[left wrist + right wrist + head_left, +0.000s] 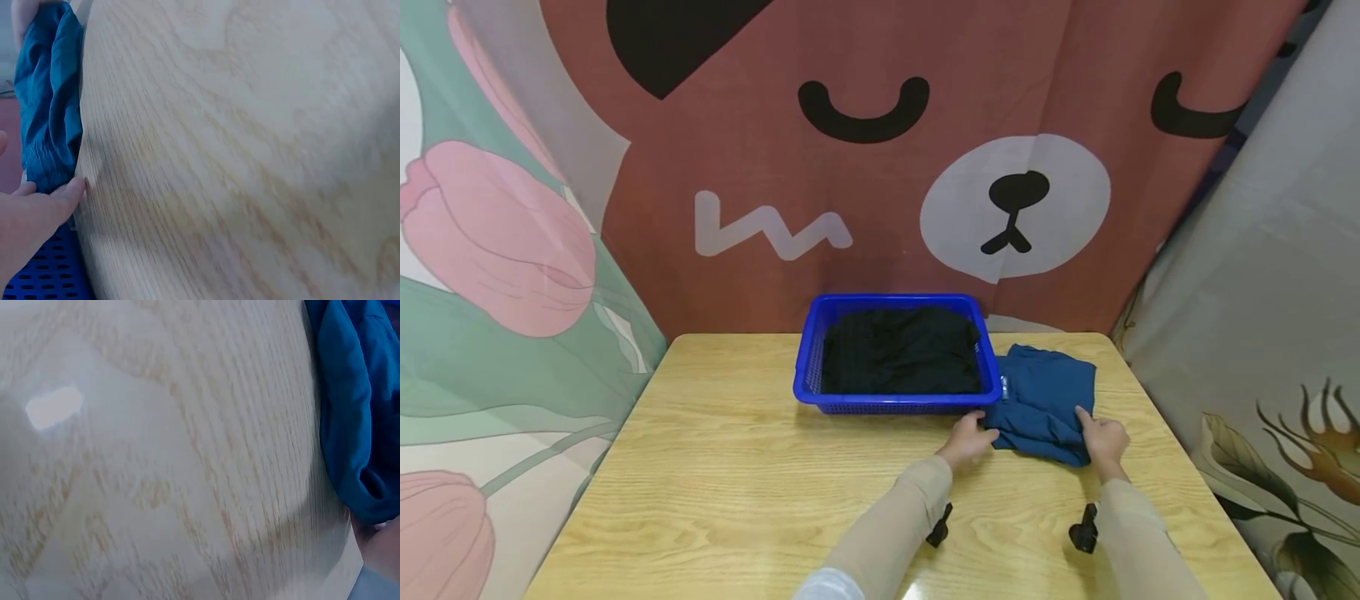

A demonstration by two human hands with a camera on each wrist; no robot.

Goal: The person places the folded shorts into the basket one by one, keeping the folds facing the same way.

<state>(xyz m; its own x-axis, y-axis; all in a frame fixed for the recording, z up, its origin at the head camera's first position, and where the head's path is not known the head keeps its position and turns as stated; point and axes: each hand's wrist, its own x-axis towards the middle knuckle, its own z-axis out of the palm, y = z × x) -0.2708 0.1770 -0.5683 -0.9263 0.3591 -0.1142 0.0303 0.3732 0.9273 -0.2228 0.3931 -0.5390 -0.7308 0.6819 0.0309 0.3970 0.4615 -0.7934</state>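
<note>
A folded blue garment, with a gathered band at one end and a small white label, lies on the table to the right of a blue plastic basket. My left hand pinches the garment's near left corner, close to the basket; its thumb shows against the cloth in the left wrist view. At the garment's right side my right hand grips the edge, thumb on top and the other fingers hidden. Inside the basket rests folded black cloth. In the right wrist view the blue garment hides most of that hand.
The wooden table ends at a curtain with a bear print behind the basket. Patterned curtains hang at both sides. Black wrist-worn devices sit by both forearms.
</note>
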